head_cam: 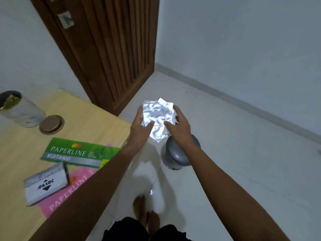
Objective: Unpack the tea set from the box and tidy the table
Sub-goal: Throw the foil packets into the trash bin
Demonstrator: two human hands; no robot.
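Head view: both arms reach forward past the table edge, over the floor. Left hand (141,124) and right hand (177,124) together hold a stack of shiny white plastic packets (157,117), left fingers curled round the stack's left side with thumb on top, right fingers curled round the right side with thumb on top. The packets are fanned unevenly, corners sticking out at the far side and toward the person. The stack hangs in the air just above a grey round-lidded bin (178,153) that stands on the white tiled floor (243,153); the right wrist overlaps the bin's lid in the picture. Lid looks closed.

On the left, a yellow-topped table (83,115) carries a clear glass jar (20,110) lying tilted, mouth toward the far left, with something greenish-gold inside; its brown round lid (51,124) lies flat just beside it. Nearer the person: a green Paperline Kuitansi receipt book (76,153), a pink Paperline book (69,190) partly under the left forearm, and a white Joyko stamp pad box (45,185) resting on the pink book's corner.

Behind the table a brown slatted wooden door (111,49), plain pale walls either side. Bare feet (146,213) show on the floor at bottom centre, dark shorts below them.
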